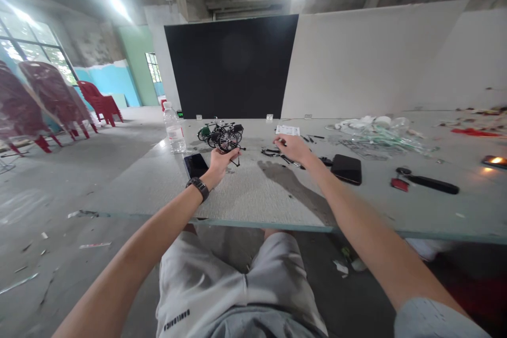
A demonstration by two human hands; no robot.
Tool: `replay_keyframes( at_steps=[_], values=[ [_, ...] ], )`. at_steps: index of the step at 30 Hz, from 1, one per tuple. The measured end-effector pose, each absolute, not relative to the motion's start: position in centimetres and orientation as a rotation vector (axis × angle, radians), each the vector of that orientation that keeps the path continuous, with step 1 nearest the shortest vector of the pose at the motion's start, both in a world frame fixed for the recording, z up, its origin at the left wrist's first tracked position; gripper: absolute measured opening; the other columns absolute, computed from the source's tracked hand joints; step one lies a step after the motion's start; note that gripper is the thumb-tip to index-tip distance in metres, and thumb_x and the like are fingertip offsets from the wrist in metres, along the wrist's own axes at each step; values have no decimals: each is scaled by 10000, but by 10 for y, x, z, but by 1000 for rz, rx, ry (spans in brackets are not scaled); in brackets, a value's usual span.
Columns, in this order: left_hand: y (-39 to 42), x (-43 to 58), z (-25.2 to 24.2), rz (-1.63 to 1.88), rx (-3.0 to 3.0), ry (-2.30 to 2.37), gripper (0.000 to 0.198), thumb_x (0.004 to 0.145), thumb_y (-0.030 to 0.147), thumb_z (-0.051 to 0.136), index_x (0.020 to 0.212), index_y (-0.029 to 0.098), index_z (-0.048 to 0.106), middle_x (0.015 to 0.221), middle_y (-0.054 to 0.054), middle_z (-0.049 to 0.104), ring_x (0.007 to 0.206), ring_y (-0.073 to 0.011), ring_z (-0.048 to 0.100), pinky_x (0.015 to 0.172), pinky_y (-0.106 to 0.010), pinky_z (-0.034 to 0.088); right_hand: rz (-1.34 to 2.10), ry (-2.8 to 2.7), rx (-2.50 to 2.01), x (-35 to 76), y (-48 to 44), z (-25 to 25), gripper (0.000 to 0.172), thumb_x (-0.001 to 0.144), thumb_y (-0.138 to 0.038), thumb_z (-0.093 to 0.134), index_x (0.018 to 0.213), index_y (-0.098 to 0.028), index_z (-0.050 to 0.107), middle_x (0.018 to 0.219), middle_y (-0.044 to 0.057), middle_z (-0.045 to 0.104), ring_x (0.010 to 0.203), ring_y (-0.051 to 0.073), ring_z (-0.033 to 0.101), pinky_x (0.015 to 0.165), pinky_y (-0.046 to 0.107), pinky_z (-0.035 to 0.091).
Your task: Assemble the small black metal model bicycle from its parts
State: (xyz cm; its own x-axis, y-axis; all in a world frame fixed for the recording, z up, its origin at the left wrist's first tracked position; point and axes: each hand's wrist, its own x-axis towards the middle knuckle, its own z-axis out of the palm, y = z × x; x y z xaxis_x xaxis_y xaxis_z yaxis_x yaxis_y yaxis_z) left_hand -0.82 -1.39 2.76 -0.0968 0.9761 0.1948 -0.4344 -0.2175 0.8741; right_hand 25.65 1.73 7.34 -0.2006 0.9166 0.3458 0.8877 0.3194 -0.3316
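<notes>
My left hand (219, 162), with a dark watch on the wrist, is closed around part of a black miniature bicycle (228, 141). One spoked wheel stands up above the fingers and thin frame pieces stick out to the right. Right behind it are other small model bicycles (205, 132), one with a green part. My right hand (290, 147) hovers over the table with its fingertips pinched together; anything between them is too small to make out. Below and beside it lie thin black bicycle parts (270, 152). A white printed sheet (288, 130) lies just behind the right hand.
A water bottle (173, 129) and a phone (195, 165) are on the left of the table (253, 200). To the right lie a black case (347, 169), a black-handled tool (433, 184), a red piece (400, 185) and crumpled plastic bags (382, 132). A black panel (233, 68) stands behind.
</notes>
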Motion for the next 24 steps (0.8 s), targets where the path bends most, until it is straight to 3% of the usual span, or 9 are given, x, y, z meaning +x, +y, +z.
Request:
replay_keyframes(
  at_steps=[5, 10, 15, 19, 24],
  values=[
    [-13, -14, 26, 1521, 1016, 904, 247, 735, 200, 865, 874, 137, 671, 889, -93, 752, 771, -175, 740, 742, -308, 600, 45, -2169, -1621, 281, 27, 68, 276, 979, -252, 528, 1070, -175, 777, 1124, 140, 762, 891, 234, 688, 765, 317, 498],
    [-14, -17, 26, 1480, 1062, 936, 278, 748, 251, 865, 925, 141, 681, 983, -149, 764, 816, -223, 753, 634, -288, 560, 106, -2178, -1728, 276, 31, 63, 231, 933, -186, 615, 1060, -169, 808, 1060, 163, 774, 760, 226, 675, 765, 360, 508],
    [-13, -17, 25, 1469, 1061, 927, 246, 757, 233, 850, 902, 142, 673, 973, -143, 761, 796, -217, 754, 587, -263, 542, 53, -2088, -1825, 305, 36, 77, 232, 931, -164, 601, 1032, -143, 808, 1031, 178, 774, 734, 217, 657, 727, 355, 493],
    [-12, -17, 24, 1463, 1076, 925, 270, 734, 251, 870, 883, 145, 671, 960, -142, 759, 804, -223, 754, 597, -266, 561, -16, -2092, -1911, 336, 32, 83, 219, 924, -210, 619, 1023, -191, 813, 968, 153, 780, 699, 223, 663, 681, 346, 495],
    [-16, -16, 27, 1456, 1096, 937, 259, 745, 271, 862, 858, 144, 666, 988, -161, 754, 808, -227, 756, 560, -250, 542, -8, -2239, -1844, 340, 16, 61, 280, 936, -156, 562, 1069, -185, 807, 1097, 139, 777, 868, 255, 704, 743, 340, 507]
  ],
)
